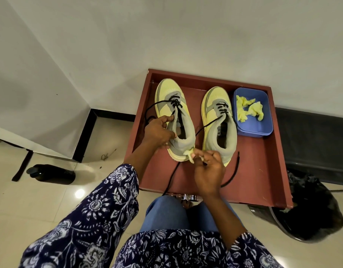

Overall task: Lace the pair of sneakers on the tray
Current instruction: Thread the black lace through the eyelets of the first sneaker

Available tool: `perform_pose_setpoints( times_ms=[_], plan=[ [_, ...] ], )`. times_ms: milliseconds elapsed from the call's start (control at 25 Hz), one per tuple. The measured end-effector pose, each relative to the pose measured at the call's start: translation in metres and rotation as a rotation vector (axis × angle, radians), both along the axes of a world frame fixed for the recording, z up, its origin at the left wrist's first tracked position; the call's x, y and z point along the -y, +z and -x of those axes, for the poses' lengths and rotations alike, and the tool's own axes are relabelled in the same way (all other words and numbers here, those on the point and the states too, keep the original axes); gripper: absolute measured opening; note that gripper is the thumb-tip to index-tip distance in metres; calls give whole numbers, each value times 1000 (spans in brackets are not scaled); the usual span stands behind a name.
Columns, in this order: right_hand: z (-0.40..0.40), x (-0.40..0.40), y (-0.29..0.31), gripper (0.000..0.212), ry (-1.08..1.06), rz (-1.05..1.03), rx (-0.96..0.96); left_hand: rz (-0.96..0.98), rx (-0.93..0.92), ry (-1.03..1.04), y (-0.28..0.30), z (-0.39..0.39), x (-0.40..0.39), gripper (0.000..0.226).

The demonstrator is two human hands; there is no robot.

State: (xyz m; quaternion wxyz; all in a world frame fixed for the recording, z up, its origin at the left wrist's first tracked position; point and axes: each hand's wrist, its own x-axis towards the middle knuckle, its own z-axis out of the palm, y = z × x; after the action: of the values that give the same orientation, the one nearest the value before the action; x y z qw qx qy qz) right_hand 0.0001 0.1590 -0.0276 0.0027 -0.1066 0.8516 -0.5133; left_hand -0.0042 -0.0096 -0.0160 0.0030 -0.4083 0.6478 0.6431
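Both hands work at the left sneaker (173, 120): the left hand (159, 130) grips its grey collar and pinches a black lace (159, 105) near the tongue, while the right hand (207, 169) pinches a lace end together with a scrap of yellow paper (189, 153) at the heel. From left to right, a dark bottle (50, 174) lies on the pale tiled floor (56, 206) near a black skirting corner; a red-brown tray (263, 171) rests against the white wall (166, 35) and holds both sneakers side by side, toes toward the wall. The left sneaker is partly laced, one lace end looping over the tray's left rim. The right sneaker (219, 122) shows three lace bars, its loose ends trailing across the tray floor toward the near edge. A blue tub (253, 128) with crumpled yellow paper sits in the tray's far right corner, just beside the right sneaker. Bare tray floor lies near and to the right. A black bin (311, 215) stands at the tray's near right corner.
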Motion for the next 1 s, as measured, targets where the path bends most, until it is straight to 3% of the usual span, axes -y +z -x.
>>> perform_pose_setpoints(
  times_ms=[160,520,640,720,880,1000],
  plan=[
    [-5,14,11,11,-114,184,72,-52,8,21,4,-1,-2,60],
    [-21,30,-16,13,8,-38,-146,-53,-9,58,1,-3,-6,59],
    [-16,19,-17,16,46,-110,9,-54,-6,65,2,-4,-6,59],
    [-11,10,-7,12,-17,-50,154,-44,-5,64,2,-5,-7,59],
    [2,13,18,12,-158,205,159,-33,-4,75,2,-5,-9,59],
    [4,25,20,15,-99,174,144,2,5,77,3,-5,-11,59]
  ],
)
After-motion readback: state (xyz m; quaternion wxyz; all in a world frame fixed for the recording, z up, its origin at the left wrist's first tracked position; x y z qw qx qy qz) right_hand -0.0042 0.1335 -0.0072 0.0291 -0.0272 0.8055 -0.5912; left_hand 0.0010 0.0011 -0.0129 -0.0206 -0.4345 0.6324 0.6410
